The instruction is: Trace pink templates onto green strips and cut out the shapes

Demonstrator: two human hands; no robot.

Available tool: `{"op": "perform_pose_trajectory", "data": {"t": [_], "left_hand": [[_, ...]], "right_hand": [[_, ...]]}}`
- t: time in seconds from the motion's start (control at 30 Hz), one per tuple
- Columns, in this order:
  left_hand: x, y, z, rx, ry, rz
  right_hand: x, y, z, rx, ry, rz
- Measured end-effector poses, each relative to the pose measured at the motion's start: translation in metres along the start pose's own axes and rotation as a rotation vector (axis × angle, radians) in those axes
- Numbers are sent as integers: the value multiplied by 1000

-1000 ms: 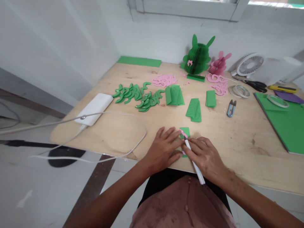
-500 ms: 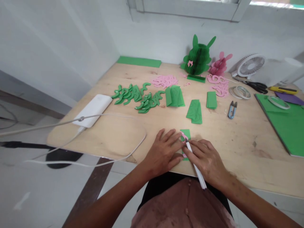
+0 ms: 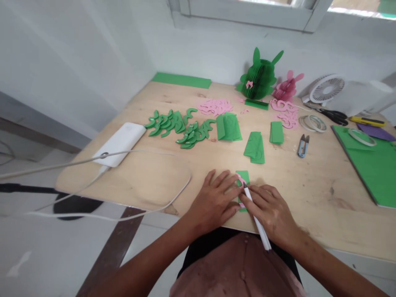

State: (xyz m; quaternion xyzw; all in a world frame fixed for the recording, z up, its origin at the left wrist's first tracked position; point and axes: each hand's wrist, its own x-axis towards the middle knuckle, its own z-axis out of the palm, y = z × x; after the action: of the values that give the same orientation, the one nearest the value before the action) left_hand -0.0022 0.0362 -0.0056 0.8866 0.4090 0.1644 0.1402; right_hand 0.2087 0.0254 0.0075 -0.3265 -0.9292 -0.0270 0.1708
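Note:
My right hand point(image 3: 269, 212) is closed around a white pen point(image 3: 261, 231), whose dark tip points up toward a pink paper cutout point(image 3: 240, 180). That cutout lies on a small green paper piece point(image 3: 243, 175) near the table's front edge. My left hand point(image 3: 214, 199) lies flat with fingers spread, its fingertips on the left side of the cutout and the green paper. Both hands cover much of the paper. Farther back are folded green papers point(image 3: 255, 147) with drawn outlines, and another folded green stack point(image 3: 229, 126).
Green curved cutouts point(image 3: 193, 134) and pink cutouts point(image 3: 215, 107) lie in piles. Blue thread snips point(image 3: 303, 146), tape rolls point(image 3: 313, 123), black scissors point(image 3: 334, 115) and a green sheet point(image 3: 371, 165) are rightward. A white power bank point(image 3: 120, 144) and its cable point(image 3: 173, 198) lie leftward.
The view has shifted slightly, so the table's things appear a little lower. Both hands keep nearly the same place, and the pen remains at the pink cutout.

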Motion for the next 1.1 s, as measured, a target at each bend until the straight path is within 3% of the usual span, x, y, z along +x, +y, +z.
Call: {"op": "perform_pose_trajectory", "data": {"t": [1.1], "left_hand": [[5,4,1,-33,12,-54]], "right_hand": [[2,0,-2,50,2,34]]}}
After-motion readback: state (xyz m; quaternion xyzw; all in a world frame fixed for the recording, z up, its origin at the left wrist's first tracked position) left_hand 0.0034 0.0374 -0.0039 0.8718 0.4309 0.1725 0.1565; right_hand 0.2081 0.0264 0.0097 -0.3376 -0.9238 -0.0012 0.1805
